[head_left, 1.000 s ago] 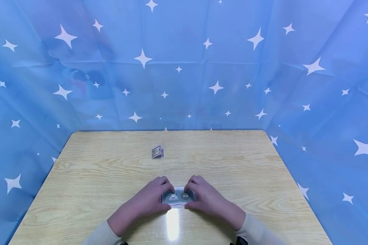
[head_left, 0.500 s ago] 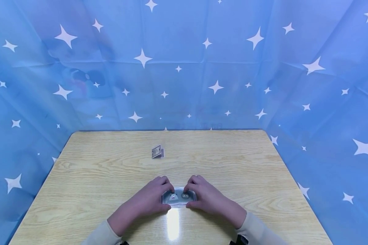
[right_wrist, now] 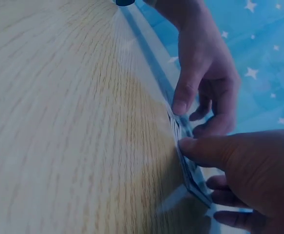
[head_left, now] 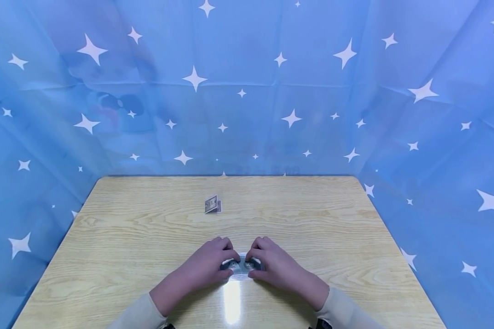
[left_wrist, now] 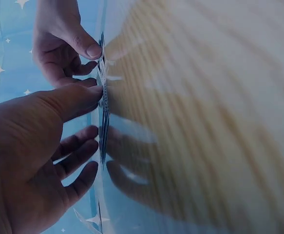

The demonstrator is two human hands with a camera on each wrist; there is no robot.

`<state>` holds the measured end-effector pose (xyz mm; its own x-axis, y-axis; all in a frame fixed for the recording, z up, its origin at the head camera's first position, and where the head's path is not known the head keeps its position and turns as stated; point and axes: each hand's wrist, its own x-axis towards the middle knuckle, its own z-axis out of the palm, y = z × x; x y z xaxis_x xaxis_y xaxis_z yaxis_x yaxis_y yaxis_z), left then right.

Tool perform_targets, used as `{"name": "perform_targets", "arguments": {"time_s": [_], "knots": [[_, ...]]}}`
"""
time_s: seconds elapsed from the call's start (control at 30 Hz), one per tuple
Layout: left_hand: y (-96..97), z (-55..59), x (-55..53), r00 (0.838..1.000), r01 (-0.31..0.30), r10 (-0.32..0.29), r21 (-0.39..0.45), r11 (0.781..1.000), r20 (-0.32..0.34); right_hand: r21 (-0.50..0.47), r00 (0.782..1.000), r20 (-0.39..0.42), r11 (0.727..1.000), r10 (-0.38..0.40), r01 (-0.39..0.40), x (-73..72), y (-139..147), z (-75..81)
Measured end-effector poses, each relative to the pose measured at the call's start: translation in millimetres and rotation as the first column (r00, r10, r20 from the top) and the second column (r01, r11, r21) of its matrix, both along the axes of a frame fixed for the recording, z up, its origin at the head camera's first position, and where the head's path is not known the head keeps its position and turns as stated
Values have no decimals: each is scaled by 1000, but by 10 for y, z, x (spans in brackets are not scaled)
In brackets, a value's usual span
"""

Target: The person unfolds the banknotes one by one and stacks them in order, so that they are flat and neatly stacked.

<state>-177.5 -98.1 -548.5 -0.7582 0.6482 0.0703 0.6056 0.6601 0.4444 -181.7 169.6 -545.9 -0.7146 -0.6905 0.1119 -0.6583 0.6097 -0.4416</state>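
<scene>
A thin stack of blue-green printed paper slips (head_left: 242,270) lies flat on the table near its front middle. My left hand (head_left: 209,262) holds its left part, thumb along the near edge and fingers curled over the top. On the right part my right hand (head_left: 273,264) grips in the same way, close to the other hand. Several layered edges of the slips (left_wrist: 104,124) show in the left wrist view, with the thumb against them. The right wrist view has the slips (right_wrist: 181,151) slightly fanned at the thumbs. Fingers cover much of the printed face.
Farther back on the wooden table (head_left: 313,219) stands a small folded printed paper (head_left: 211,204), tented open. A blue curtain (head_left: 247,114) with white stars hangs behind and along both sides. Bright light reflects off the tabletop in front of the hands.
My left hand has slid a little right along the slips, closer to the right hand, covering more of the printed face. The right hand has barely moved. The head view shifts slightly.
</scene>
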Motion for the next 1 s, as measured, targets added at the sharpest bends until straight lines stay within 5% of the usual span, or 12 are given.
{"name": "perform_targets", "arguments": {"time_s": [0.43,0.8,1.0], "knots": [[-3,19,-28,999,46,-46,9,999,20,-52,1000,8,999,-2,2,12,-25,-4],[-41,50,-28,991,-54,46,63,997,126,-95,999,-6,995,-43,42,26,-65,-30],[-118,44,-20,989,-85,73,86,993,132,-88,997,9,993,-77,77,27,15,-29]]}}
